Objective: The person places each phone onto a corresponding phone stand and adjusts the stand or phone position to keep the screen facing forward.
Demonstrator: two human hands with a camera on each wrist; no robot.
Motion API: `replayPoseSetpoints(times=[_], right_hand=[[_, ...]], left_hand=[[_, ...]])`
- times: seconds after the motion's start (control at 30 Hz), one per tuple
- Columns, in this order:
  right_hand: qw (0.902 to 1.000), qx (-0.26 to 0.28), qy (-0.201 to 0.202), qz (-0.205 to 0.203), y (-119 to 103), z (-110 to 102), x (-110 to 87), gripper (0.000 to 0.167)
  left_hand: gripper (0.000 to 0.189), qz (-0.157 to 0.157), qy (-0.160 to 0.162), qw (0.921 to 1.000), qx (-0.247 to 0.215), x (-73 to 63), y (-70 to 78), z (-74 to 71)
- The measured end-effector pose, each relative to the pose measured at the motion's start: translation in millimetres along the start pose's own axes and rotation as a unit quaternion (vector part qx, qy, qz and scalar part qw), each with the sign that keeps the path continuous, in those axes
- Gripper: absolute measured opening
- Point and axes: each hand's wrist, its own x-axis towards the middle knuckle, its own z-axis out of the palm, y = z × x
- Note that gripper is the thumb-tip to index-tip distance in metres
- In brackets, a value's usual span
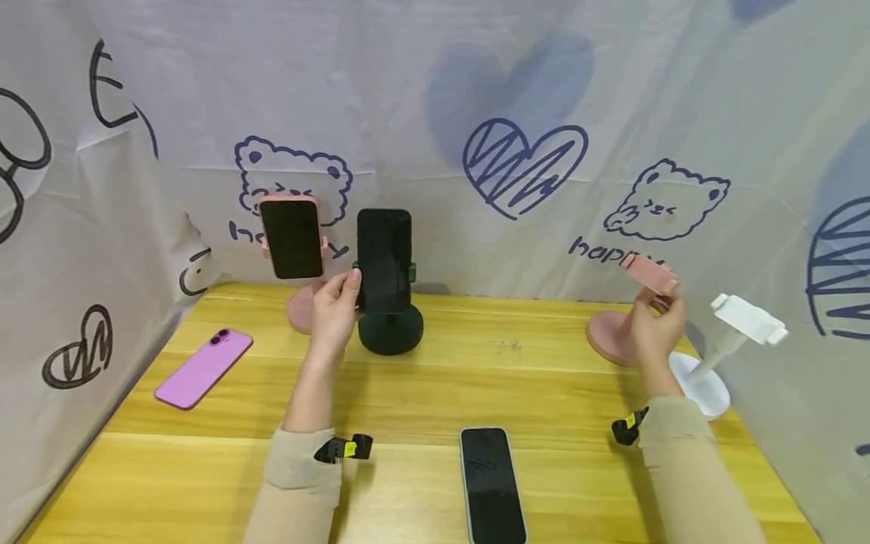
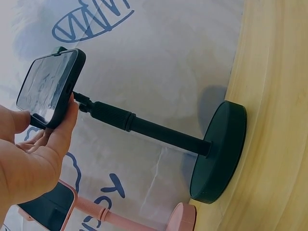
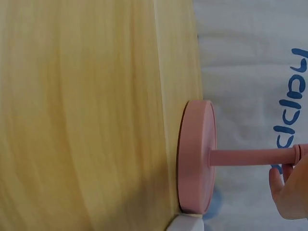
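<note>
- Head view, centre-left: the left hand (image 1: 331, 306) pinches the lower left edge of a black phone (image 1: 384, 257), which sits upright in the clamp of the dark green stand (image 1: 390, 334).
- Left wrist view, left side: the thumb lies on the front and the fingers go behind, so pressure is best kept on the rim, off the glass.
- Head view, right: the right hand (image 1: 656, 325) curls its fingers round the neck of a pink stand (image 1: 610, 338), just under its tilted, bare holder. In the right wrist view the fingertips meet the stem at the right edge; the full grip is cut off.
- Steadying each stand low on its stem would likely keep the base flat while its head is adjusted.
- Care seems due at the right, where the white stand (image 1: 707, 389) is close beside the pink base; a sideways pull could knock it.
</note>
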Motion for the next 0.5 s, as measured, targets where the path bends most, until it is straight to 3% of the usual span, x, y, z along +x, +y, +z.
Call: replayPoseSetpoints(times=[0.5], right_hand=[[0.9894,-0.09,-0.032,-0.109,5,-12,15.1,0.048]], left_hand=[[0.047,0.009,-0.004,1.0,0.0,-0.2,-1.7,-0.7]])
